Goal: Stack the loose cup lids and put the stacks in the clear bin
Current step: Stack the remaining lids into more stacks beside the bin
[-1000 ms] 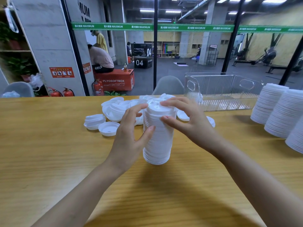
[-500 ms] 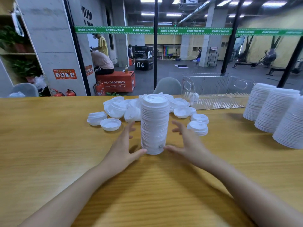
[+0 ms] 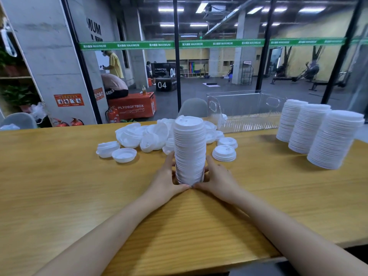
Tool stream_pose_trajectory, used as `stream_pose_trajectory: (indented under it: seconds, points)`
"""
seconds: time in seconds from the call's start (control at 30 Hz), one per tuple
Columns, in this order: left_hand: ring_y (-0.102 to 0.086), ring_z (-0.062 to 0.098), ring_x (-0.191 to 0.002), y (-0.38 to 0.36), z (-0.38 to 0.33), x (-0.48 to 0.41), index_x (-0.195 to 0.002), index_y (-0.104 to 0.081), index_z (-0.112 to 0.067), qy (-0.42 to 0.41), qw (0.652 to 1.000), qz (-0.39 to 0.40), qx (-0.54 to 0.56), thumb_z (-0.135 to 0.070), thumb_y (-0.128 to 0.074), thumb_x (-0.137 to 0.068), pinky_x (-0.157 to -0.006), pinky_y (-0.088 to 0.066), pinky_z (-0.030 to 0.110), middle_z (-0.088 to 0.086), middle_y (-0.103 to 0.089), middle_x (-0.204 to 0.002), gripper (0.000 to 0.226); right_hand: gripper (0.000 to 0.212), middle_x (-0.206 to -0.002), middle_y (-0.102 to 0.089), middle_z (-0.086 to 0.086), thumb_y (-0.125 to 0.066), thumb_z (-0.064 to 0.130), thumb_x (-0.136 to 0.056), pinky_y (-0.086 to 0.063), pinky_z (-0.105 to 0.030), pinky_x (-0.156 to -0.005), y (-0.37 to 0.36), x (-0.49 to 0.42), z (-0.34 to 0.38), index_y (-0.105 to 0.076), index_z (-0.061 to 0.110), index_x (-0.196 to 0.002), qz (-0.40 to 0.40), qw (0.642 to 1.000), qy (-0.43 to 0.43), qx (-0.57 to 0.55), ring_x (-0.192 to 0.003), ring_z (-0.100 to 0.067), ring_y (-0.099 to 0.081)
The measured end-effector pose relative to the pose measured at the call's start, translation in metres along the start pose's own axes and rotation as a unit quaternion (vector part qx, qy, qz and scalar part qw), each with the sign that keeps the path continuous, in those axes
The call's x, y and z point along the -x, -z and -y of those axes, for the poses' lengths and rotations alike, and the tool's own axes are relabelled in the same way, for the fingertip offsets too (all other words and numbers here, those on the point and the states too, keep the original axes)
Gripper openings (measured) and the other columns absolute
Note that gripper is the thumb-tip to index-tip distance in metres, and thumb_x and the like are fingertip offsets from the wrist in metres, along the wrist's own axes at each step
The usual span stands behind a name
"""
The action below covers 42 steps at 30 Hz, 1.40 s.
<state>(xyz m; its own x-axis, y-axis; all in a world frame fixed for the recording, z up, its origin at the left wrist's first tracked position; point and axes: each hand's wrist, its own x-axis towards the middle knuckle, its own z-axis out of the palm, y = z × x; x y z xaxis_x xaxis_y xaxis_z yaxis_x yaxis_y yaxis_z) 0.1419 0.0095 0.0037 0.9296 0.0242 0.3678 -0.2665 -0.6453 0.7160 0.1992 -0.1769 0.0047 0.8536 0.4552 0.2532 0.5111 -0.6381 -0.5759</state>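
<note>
Lid stack stands upright on the wooden desk, left hand and right hand curled round its base. Loose lids lie at 11 o'clock, clear bin at 1, three tall stacks at 2. Glass-walled gym behind.

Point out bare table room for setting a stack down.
Bare: the table left of the loose lids, and the strip between the tall stack and the three finished stacks. Crowded: behind the tall stack, up to the clear bin.
</note>
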Motion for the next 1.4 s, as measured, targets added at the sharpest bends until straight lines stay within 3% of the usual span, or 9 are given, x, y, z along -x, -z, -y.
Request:
stream_pose_trajectory:
  seconds: [0.13,0.27,0.33,0.4,0.47,0.8,1.0,1.17,1.4]
  points:
    - [-0.058,-0.016,-0.089,-0.048,-0.026,-0.022,-0.147,-0.02,-0.032,-0.025,0.998,0.052,0.029,-0.018,-0.087,-0.07,-0.074,-0.041,0.003,-0.022,-0.054,-0.113,0.103,0.09,-0.111,-0.067,0.007,-0.075,0.06,-0.064,-0.045,-0.047,-0.094,0.038,0.024,-0.041,-0.029,0.036,-0.137,-0.024,0.999,-0.048,0.007,-0.109,-0.028,-0.059]
    - [-0.052,-0.025,-0.089,-0.108,-0.063,-0.05,-0.14,-0.02,-0.034,-0.05,0.992,0.103,0.059,-0.018,-0.086,-0.072,-0.075,-0.039,0.001,-0.031,-0.047,-0.111,0.097,0.085,-0.112,-0.068,0.004,-0.082,0.047,-0.072,-0.042,-0.043,-0.096,0.083,0.047,-0.087,-0.033,0.028,-0.139,-0.072,0.989,-0.118,0.049,-0.113,-0.028,-0.054]
    - [-0.055,-0.015,-0.1,-0.139,-0.081,-0.065,-0.142,-0.021,-0.034,-0.054,0.988,0.128,0.066,-0.027,-0.088,-0.068,-0.082,-0.043,0.007,-0.025,-0.052,-0.116,0.1,0.086,-0.115,-0.067,0.002,-0.082,0.045,-0.073,-0.042,-0.044,-0.095,0.103,0.057,-0.11,-0.033,0.026,-0.14,-0.095,0.982,-0.15,0.062,-0.116,-0.03,-0.051]
    - [-0.059,0.009,-0.114,-0.166,-0.096,-0.079,-0.149,-0.018,-0.033,-0.05,0.987,0.145,0.055,-0.042,-0.085,-0.062,-0.093,-0.049,0.027,-0.01,-0.057,-0.129,0.11,0.085,-0.119,-0.066,0.001,-0.081,0.046,-0.073,-0.042,-0.044,-0.094,0.119,0.064,-0.131,-0.033,0.024,-0.14,-0.117,0.974,-0.178,0.081,-0.117,-0.033,-0.05]
    - [-0.058,0.023,-0.121,-0.185,-0.11,-0.093,-0.153,-0.013,-0.031,-0.057,0.986,0.152,0.02,-0.042,-0.085,-0.065,-0.099,-0.047,0.039,-0.002,-0.055,-0.138,0.114,0.086,-0.126,-0.063,0.001,-0.081,0.047,-0.073,-0.042,-0.044,-0.096,0.133,0.068,-0.147,-0.033,0.024,-0.141,-0.145,0.965,-0.196,0.102,-0.122,-0.033,-0.048]
    - [-0.052,0.033,-0.124,-0.234,-0.142,-0.14,-0.149,-0.019,-0.034,-0.068,0.986,0.145,-0.037,-0.055,-0.074,-0.065,-0.101,-0.043,0.046,-0.001,-0.055,-0.139,0.103,0.081,-0.149,-0.042,0.006,-0.055,0.059,-0.091,-0.035,-0.04,-0.1,0.144,0.079,-0.173,-0.019,0.025,-0.154,-0.211,0.916,-0.238,0.244,-0.132,-0.024,-0.038]
    - [-0.047,0.028,-0.128,-0.237,-0.132,-0.139,-0.151,-0.022,-0.029,-0.09,0.988,0.108,-0.067,-0.038,-0.074,-0.077,-0.104,-0.038,0.044,0.001,-0.053,-0.139,0.091,0.076,-0.147,-0.044,0.006,-0.056,0.055,-0.092,-0.036,-0.038,-0.098,0.143,0.085,-0.16,-0.023,0.025,-0.154,-0.208,0.914,-0.224,0.269,-0.131,-0.024,-0.039]
    - [-0.04,0.019,-0.13,-0.204,-0.117,-0.116,-0.149,-0.03,-0.027,-0.145,0.985,0.058,-0.079,-0.031,-0.066,-0.089,-0.107,-0.03,0.039,-0.002,-0.05,-0.139,0.07,0.069,-0.133,-0.058,-0.004,-0.065,0.048,-0.089,-0.044,-0.045,-0.088,0.133,0.086,-0.126,-0.042,0.017,-0.146,-0.213,0.925,-0.162,0.268,-0.119,-0.033,-0.051]
    - [-0.045,0.016,-0.125,-0.122,-0.07,-0.072,-0.14,-0.046,-0.024,-0.176,0.974,-0.036,-0.14,-0.034,-0.062,-0.092,-0.102,-0.027,0.03,-0.007,-0.054,-0.136,0.052,0.068,-0.147,-0.045,0.003,-0.048,0.054,-0.096,-0.033,-0.038,-0.104,0.095,0.053,-0.054,-0.025,0.025,-0.154,-0.171,0.955,-0.076,0.231,-0.136,-0.024,-0.036]
